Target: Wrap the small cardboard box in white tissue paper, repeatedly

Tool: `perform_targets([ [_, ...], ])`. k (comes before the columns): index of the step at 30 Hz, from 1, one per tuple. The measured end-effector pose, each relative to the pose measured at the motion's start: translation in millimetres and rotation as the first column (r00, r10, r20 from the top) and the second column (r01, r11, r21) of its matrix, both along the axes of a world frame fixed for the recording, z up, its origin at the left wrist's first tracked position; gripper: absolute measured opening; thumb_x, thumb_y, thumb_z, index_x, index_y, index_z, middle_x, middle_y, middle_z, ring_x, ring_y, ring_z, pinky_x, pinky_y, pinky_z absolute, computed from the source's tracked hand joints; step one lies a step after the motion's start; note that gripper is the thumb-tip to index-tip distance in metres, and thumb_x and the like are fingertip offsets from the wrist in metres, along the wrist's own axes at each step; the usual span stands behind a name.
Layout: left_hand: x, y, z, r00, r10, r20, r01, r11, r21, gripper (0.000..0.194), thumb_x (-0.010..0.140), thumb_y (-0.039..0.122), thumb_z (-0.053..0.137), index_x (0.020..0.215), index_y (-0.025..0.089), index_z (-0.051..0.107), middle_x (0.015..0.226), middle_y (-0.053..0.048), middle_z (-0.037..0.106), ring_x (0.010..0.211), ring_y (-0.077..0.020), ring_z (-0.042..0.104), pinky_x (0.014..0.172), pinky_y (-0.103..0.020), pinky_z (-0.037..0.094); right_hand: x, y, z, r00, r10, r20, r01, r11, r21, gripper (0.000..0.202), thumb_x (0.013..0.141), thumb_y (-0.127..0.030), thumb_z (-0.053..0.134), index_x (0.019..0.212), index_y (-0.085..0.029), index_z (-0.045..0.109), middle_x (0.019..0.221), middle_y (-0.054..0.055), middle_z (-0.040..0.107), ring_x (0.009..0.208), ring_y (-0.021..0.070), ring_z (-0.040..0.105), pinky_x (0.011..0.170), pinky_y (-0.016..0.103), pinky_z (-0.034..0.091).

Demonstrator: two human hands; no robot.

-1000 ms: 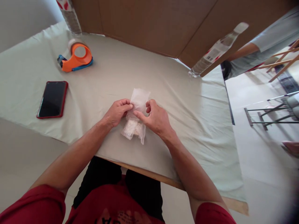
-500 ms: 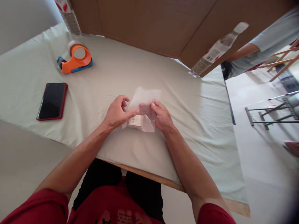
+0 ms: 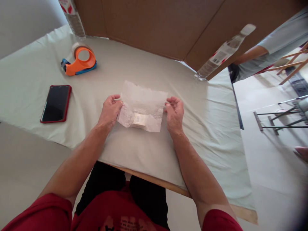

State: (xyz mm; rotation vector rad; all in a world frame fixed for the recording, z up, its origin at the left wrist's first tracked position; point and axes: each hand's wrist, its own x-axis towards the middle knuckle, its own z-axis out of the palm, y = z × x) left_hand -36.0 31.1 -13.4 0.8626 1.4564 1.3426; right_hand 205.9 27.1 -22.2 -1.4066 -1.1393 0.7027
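A sheet of bubble wrap (image 3: 144, 96) lies spread on the cloth in front of me, thin, whitish and see-through. On its near part rests a small pale box (image 3: 139, 119) with printing on top. My left hand (image 3: 111, 110) pinches the sheet's left edge between thumb and fingers. At the opposite edge, my right hand (image 3: 175, 113) has its fingers curled and its fingertips on the wrap's margin. Neither hand touches the box.
An orange and blue tape dispenser (image 3: 81, 61) and a black phone in a red case (image 3: 56, 103) lie to the left. Two water bottles (image 3: 74, 21) stand against a large cardboard panel (image 3: 149, 25). Another person's arm (image 3: 251, 54) shows behind it at right.
The sheet, bunched over the box before, is now spread open around it. My hands have moved apart, the left one leftward and the right one slightly rightward, to the sheet's two sides.
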Motion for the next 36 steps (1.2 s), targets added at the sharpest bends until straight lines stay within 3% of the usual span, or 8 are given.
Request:
perform_targets([
  [7, -1, -13, 13.9, 0.918, 0.049, -0.394, 0.140, 0.889, 0.436, 0.024, 0.084, 0.034, 0.062, 0.102, 0.019, 0.065, 0.100, -0.005, 0.070, 0.094, -0.0178, 0.066, 0.085, -0.031, 0.053, -12, -34, 54.5, 0.757, 0.520, 0.396, -0.474, 0.854, -0.215, 0.045, 0.083, -0.041, 0.069, 0.122, -0.020, 0.063, 0.105, 0.007, 0.074, 0.093, 0.0209, 0.067, 0.083, 0.036, 0.053],
  [13, -1, -29, 32.0, 0.821, -0.217, -0.527, 0.450, 0.815, 0.365, 0.039, 0.084, 0.043, 0.065, 0.113, 0.019, 0.067, 0.111, -0.008, 0.073, 0.091, -0.0194, 0.069, 0.080, -0.033, 0.056, -22, -54, 69.4, 0.684, 0.572, 0.453, -0.570, 0.807, -0.157, 0.021, 0.090, -0.021, 0.059, 0.105, -0.019, 0.073, 0.093, 0.004, 0.076, 0.086, 0.0179, 0.068, 0.085, 0.033, 0.052],
  [18, -21, -24, 40.4, 0.763, -0.561, -0.321, 0.623, 0.770, 0.138, 0.051, 0.094, 0.058, 0.047, 0.108, 0.015, 0.068, 0.085, -0.009, 0.074, 0.057, -0.0145, 0.063, 0.054, -0.027, 0.048, -16, -80, 75.4, 0.177, 0.909, 0.376, -0.879, 0.318, -0.355, 0.016, 0.093, -0.024, 0.063, 0.102, -0.021, 0.075, 0.101, 0.005, 0.078, 0.097, 0.0182, 0.069, 0.089, 0.032, 0.052],
  [20, -27, -23, 42.2, 0.645, -0.678, -0.353, 0.709, 0.703, -0.055, 0.043, 0.092, 0.052, 0.050, 0.104, 0.015, 0.069, 0.073, -0.005, 0.071, 0.049, -0.0134, 0.058, 0.051, -0.027, 0.045, -12, -90, 73.7, 0.076, 0.945, 0.319, -0.857, 0.225, -0.464, 0.018, 0.091, -0.028, 0.067, 0.105, -0.020, 0.075, 0.101, 0.005, 0.078, 0.095, 0.0191, 0.069, 0.086, 0.032, 0.053],
  [22, -28, -23, 43.4, 0.510, -0.738, -0.441, 0.735, 0.641, -0.222, 0.031, 0.085, 0.039, 0.057, 0.104, 0.017, 0.069, 0.067, -0.001, 0.067, 0.048, -0.0132, 0.057, 0.052, -0.026, 0.045, -10, -94, 71.2, 0.180, 0.937, 0.298, -0.820, 0.310, -0.481, 0.018, 0.093, -0.028, 0.065, 0.105, -0.020, 0.075, 0.097, 0.005, 0.078, 0.088, 0.0180, 0.070, 0.080, 0.031, 0.053],
  [27, -22, -25, 44.4, 0.355, -0.740, -0.572, 0.729, 0.602, -0.326, 0.046, 0.073, 0.025, 0.052, 0.117, 0.018, 0.065, 0.062, 0.004, 0.060, 0.054, -0.0143, 0.056, 0.054, -0.025, 0.043, -23, -76, 58.8, 0.584, 0.602, 0.545, -0.567, 0.783, -0.257, 0.031, 0.090, -0.029, 0.064, 0.119, -0.019, 0.069, 0.116, 0.010, 0.075, 0.099, 0.0237, 0.068, 0.087, 0.037, 0.054],
  [32, -20, -24, 38.8, 0.357, -0.688, -0.632, 0.720, 0.634, -0.283, 0.045, 0.070, 0.025, 0.049, 0.110, 0.019, 0.068, 0.060, 0.003, 0.060, 0.053, -0.0155, 0.051, 0.054, -0.027, 0.040, -36, -52, 40.2, 0.498, 0.533, 0.684, -0.516, 0.816, -0.261, 0.049, 0.086, -0.034, 0.070, 0.131, -0.018, 0.062, 0.129, 0.015, 0.070, 0.118, 0.0320, 0.064, 0.102, 0.049, 0.051],
  [36, -20, -22, 32.4, 0.341, -0.649, -0.681, 0.702, 0.657, -0.274, 0.044, 0.071, 0.024, 0.051, 0.111, 0.021, 0.070, 0.063, 0.002, 0.064, 0.057, -0.0175, 0.056, 0.057, -0.028, 0.040, 11, -57, 36.5, 0.675, 0.321, 0.665, -0.351, 0.932, -0.093, 0.047, 0.087, -0.042, 0.068, 0.129, -0.022, 0.063, 0.127, 0.012, 0.071, 0.113, 0.0296, 0.066, 0.097, 0.048, 0.053],
])
